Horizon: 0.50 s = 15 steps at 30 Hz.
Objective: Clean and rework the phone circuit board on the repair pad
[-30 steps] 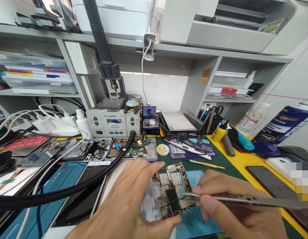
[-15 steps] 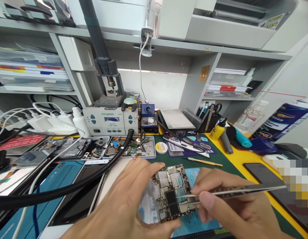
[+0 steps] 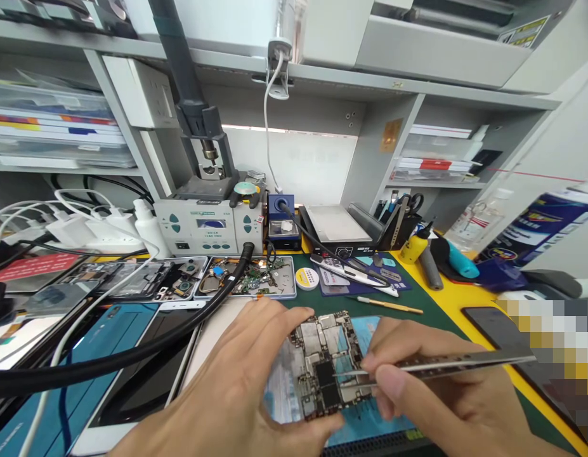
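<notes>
Between the thumb and fingers of my left hand (image 3: 241, 381) is a phone circuit board (image 3: 317, 343), held by its top and bottom left edges and tilted toward me. A black rectangular patch covers its lower middle. My right hand (image 3: 431, 381) pinches a pair of metal tweezers (image 3: 446, 364). Their two tips are a little apart and lie over the black patch and the board's right part; whether they touch it I cannot tell. Beneath the board lies a light blue plastic-like sheet (image 3: 360, 422), partly hidden by both hands.
A hot air station (image 3: 208, 225) stands behind, its thick black hose (image 3: 132, 371) crossing the left side over several phones. A tray of small parts (image 3: 287, 279), a round tin (image 3: 307, 278) and a wooden-handled tool (image 3: 393, 305) lie beyond my hands. At right rests a dark phone (image 3: 503, 343).
The tweezer tips have shifted left over the black patch, and their rear end has swung up slightly. My left hand keeps its hold on the board. The whole view has drifted slightly.
</notes>
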Each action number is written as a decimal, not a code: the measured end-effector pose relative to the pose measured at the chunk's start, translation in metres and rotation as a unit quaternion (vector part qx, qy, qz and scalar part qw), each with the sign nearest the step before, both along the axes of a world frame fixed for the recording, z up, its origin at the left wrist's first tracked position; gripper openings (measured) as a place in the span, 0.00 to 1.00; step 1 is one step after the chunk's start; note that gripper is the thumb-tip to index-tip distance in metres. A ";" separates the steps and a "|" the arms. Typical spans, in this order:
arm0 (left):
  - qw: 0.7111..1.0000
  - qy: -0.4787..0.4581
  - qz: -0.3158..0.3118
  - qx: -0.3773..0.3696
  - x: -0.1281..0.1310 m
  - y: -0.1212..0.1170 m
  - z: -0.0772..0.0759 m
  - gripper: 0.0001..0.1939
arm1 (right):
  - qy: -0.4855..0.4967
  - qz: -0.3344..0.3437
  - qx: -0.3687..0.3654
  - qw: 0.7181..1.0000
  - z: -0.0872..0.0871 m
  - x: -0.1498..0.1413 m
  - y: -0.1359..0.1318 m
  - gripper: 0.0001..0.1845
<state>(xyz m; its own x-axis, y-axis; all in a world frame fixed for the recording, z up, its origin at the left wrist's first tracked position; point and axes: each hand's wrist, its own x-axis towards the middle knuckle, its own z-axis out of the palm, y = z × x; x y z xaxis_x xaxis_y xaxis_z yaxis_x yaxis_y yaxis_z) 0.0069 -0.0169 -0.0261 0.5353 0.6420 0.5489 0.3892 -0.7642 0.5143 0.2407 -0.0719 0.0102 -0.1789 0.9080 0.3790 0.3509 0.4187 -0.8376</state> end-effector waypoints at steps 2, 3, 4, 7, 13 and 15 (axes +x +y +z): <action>1.000 0.002 -0.002 0.002 0.000 0.000 0.001 0.38 | -0.003 0.003 -0.002 1.000 0.001 0.001 0.000 0.09; 1.000 0.003 -0.002 0.004 0.000 0.000 0.001 0.38 | -0.006 0.005 -0.002 1.000 0.001 0.001 0.000 0.10; 1.000 0.004 0.000 0.007 0.000 -0.001 0.000 0.38 | -0.008 0.009 0.000 1.000 0.001 0.002 0.001 0.10; 1.000 0.000 0.006 0.011 -0.001 -0.002 0.000 0.38 | -0.013 0.014 -0.003 1.000 0.001 0.003 0.000 0.10; 1.000 0.007 0.000 0.014 0.000 -0.001 0.005 0.39 | -0.018 0.018 -0.001 1.000 0.001 0.003 0.000 0.10; 1.000 0.003 0.000 0.014 0.001 -0.001 0.005 0.39 | -0.019 0.019 -0.002 1.000 0.001 0.003 0.000 0.10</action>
